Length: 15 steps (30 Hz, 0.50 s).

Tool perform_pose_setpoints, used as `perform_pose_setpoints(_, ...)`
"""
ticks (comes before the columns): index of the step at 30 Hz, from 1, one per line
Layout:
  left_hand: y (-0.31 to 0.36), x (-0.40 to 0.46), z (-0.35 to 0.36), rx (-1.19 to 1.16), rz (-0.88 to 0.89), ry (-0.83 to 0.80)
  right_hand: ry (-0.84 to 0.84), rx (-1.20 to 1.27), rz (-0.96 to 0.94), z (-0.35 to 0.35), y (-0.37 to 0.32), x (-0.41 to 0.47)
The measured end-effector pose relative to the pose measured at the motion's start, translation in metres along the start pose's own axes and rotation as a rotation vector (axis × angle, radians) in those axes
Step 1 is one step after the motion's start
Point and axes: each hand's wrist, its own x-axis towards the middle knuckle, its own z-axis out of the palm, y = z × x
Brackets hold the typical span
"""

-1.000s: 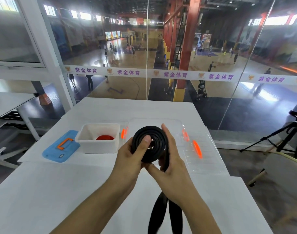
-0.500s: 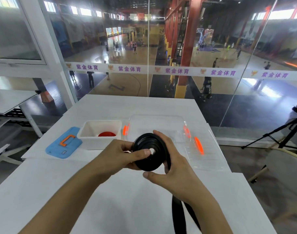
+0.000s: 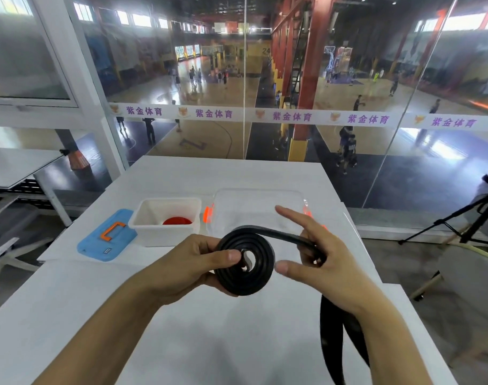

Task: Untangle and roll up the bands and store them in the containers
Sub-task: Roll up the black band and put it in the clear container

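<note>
Both hands' fingers (image 3: 231,256) pinch black band (image 3: 244,259).

Band coil (image 3: 244,259) sits dead centre over the table (image 3: 209,329); tub (image 3: 165,220) at eleven o'clock, lid (image 3: 106,236) left of it, clear box (image 3: 256,207) at twelve.

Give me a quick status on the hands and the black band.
Left hand pinches the coil of the black band. Right hand guides the loose tail, which hangs off the table. Clear container open, nothing in the way.

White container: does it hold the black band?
No, the white container holds only a red roll; the black band is gripped by the left hand.
</note>
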Motion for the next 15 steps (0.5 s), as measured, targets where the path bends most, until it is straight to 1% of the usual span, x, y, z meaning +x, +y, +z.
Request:
perform_pose_setpoints(3,0.001,0.004,0.002,-0.051,0.028,0.016,-0.017,0.106,-0.001,0.007,0.003,0.001)
perform_pose_setpoints(8,-0.001,0.01,0.018,-0.116,0.087,0.176,0.133,0.221,0.051,0.031,0.005,-0.002)
perform_pose_setpoints(12,-0.004,0.012,0.022,-0.066,0.138,0.269,0.219,0.196,0.026,0.033,0.004,-0.006)
perform_pose_setpoints(15,-0.006,0.014,0.023,-0.11,0.149,0.318,0.233,0.148,0.0,0.036,0.002,-0.009)
